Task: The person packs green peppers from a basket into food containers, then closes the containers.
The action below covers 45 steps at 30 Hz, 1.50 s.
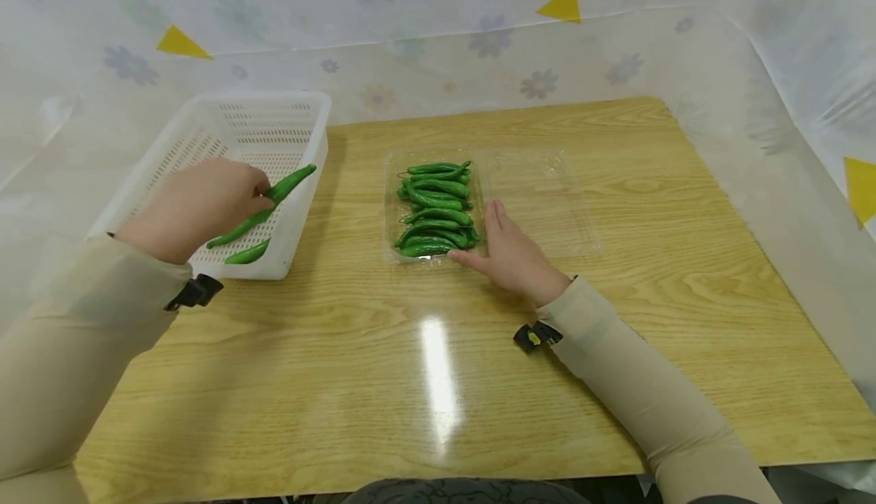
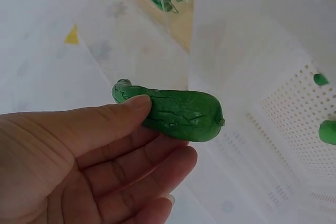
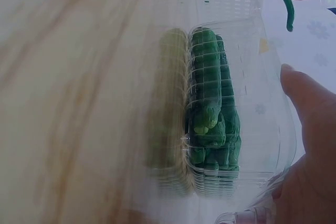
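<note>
My left hand [image 1: 205, 200] pinches a long green chili pepper [image 1: 290, 183] between thumb and fingers, raised over the white plastic basket [image 1: 301, 234]. In the left wrist view this pepper [image 2: 181, 113] appears nearly end-on, its skin wrinkled. Another green pepper [image 1: 248, 252] lies low in the basket. At the table's middle, a clear plastic box [image 1: 392, 211] holds several green peppers [image 1: 436, 217] stacked crosswise. Straight fingers of my right hand [image 1: 515, 257] rest along the box's right side, the thumb at its near right corner. The right wrist view shows the thumb [image 3: 300, 85] by the box's edge.
The box's clear lid [image 1: 547, 207] lies opened flat to the right, hard to see against the wood-grain table [image 1: 342, 382]. A flower-patterned white sheet [image 1: 438, 71] with yellow triangles stands behind and around the table.
</note>
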Tool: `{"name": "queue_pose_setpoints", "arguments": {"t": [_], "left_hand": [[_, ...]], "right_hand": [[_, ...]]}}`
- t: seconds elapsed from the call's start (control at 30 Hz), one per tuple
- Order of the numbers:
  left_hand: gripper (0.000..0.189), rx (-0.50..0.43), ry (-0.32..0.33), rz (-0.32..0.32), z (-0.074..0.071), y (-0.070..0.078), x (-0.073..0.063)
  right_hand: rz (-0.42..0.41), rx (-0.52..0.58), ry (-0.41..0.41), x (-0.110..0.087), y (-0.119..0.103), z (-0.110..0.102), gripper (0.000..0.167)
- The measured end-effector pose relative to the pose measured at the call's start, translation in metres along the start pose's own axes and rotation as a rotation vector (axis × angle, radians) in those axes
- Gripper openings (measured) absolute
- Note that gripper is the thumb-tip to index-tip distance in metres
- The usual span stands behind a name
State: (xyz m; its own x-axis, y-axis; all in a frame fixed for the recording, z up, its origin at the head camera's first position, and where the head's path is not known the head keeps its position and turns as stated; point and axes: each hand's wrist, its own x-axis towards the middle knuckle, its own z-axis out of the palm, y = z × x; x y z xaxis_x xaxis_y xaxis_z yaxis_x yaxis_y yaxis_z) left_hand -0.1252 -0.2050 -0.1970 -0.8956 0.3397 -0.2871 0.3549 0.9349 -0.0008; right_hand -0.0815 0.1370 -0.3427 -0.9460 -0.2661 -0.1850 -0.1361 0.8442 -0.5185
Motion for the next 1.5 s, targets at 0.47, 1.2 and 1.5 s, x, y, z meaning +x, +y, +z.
{"name": "queue_pose_setpoints", "arguments": {"t": [0.47, 1.2, 1.5], "left_hand": [[0.01, 0.026, 0.044, 0.12, 0.007, 0.049, 0.015], [0.016, 0.123, 0.069, 0.321, 0.027, 0.118, 0.049], [0.015, 0.18, 0.017, 0.334, 0.042, 0.135, 0.066]], "right_hand": [[-0.007, -0.011, -0.004, 0.003, 0.001, 0.002, 0.113], [-0.001, 0.001, 0.006, 0.0, 0.001, 0.0, 0.111], [-0.008, 0.007, 0.007, 0.0, 0.002, -0.001, 0.112]]}}
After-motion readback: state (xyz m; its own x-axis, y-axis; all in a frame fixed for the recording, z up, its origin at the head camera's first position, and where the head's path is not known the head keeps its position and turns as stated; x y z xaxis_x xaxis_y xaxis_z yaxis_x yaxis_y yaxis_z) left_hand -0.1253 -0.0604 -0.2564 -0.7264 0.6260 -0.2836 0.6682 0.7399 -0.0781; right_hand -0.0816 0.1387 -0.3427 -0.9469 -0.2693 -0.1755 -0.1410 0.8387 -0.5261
